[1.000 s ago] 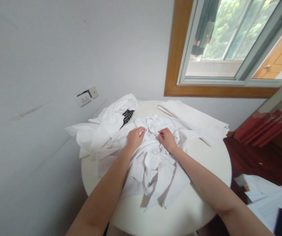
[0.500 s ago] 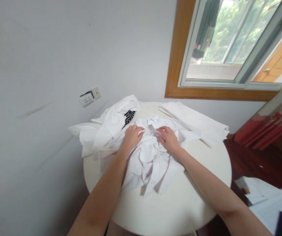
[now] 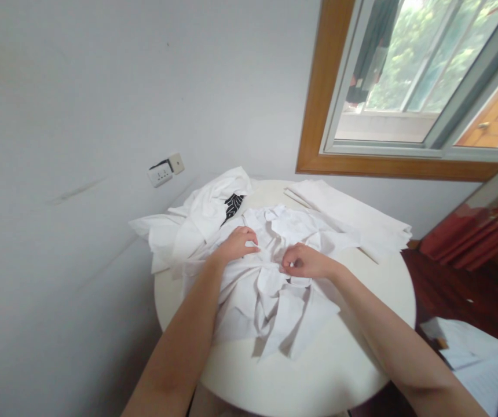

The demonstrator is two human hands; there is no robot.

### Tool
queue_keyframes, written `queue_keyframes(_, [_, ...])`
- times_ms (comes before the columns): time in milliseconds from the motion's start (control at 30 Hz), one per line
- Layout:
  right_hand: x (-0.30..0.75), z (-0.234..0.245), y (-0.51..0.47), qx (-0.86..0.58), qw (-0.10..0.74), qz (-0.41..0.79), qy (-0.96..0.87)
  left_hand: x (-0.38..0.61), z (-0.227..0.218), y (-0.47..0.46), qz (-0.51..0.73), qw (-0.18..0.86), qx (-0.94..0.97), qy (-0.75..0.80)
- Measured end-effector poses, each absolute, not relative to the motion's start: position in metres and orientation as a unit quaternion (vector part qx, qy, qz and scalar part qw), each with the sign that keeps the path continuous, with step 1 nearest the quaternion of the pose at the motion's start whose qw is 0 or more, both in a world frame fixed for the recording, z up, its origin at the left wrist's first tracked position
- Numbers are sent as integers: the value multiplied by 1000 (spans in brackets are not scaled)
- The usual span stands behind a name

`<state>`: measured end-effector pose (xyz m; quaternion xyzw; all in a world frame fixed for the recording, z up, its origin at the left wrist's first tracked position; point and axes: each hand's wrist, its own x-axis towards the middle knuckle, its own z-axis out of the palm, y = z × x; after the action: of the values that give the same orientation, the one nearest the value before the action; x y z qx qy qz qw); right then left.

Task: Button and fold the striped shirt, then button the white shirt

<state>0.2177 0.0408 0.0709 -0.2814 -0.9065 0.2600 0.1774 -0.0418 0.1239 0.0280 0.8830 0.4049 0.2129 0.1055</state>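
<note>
A crumpled white cloth (image 3: 290, 315), with loose strips hanging towards me, lies on the round white table (image 3: 310, 376). My left hand (image 3: 238, 243) pinches a fold near its middle. To the right, my right hand (image 3: 306, 260) has its fingers curled closed on another gathered part of the same cloth. Between the hands the fabric is bunched into creases. Whether this cloth is a garment I cannot make out.
A heap of white fabric (image 3: 201, 214) with a black-and-white patterned patch (image 3: 233, 205) lies at the back left against the wall. Folded white cloth (image 3: 348, 211) rests at the back right. Papers (image 3: 477, 344) lie low at the right, near the red curtain (image 3: 461, 234).
My right hand has come nearer to me and its fingers have curled closed on the cloth. My left hand has shifted slightly. The near strips of cloth have slid a little towards me.
</note>
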Motion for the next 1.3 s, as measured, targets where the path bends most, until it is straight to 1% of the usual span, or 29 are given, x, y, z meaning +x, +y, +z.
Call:
queue_keyframes(100, [216, 77, 34, -301, 121, 270, -907, -32, 39, 118, 248, 52, 868, 427])
queue_keyframes(200, [214, 81, 27, -330, 84, 260, -904, -20, 52, 109, 283, -31, 829, 482])
queue_keyframes(300, [213, 79, 25, -373, 72, 213, -900, -10, 58, 101, 310, -97, 777, 540])
queue_keyframes(367, [210, 73, 26, -430, 62, 163, -886, -6, 56, 99, 313, -113, 761, 557])
queue_keyframes(433, [204, 66, 29, -494, 66, 111, -860, -4, 52, 100, 305, -108, 765, 557])
queue_keyframes(533, [190, 57, 33, -556, 114, 57, -822, -4, 46, 104, 296, -94, 776, 549])
queue_keyframes(667, [171, 52, 34, -564, 166, -1, -809, -3, 45, 106, 302, -94, 775, 548])
queue_keyframes(800, [163, 47, 36, -566, 154, -37, -809, -3, 45, 105, 300, -82, 775, 551])
queue_keyframes(967, [166, 40, 41, -569, 137, -29, -810, -2, 48, 100, 286, -93, 781, 547])
queue_keyframes(1067, [171, 36, 44, -577, 157, -12, -801, 2, 56, 94, 289, -106, 813, 494])
queue_keyframes(1167, [175, 31, 46, -578, 189, 7, -794, 7, 61, 87, 242, -60, 862, 442])
queue_keyframes(1300, [180, 26, 53, -580, 206, 28, -788, 12, 54, 82, 155, 16, 883, 442])
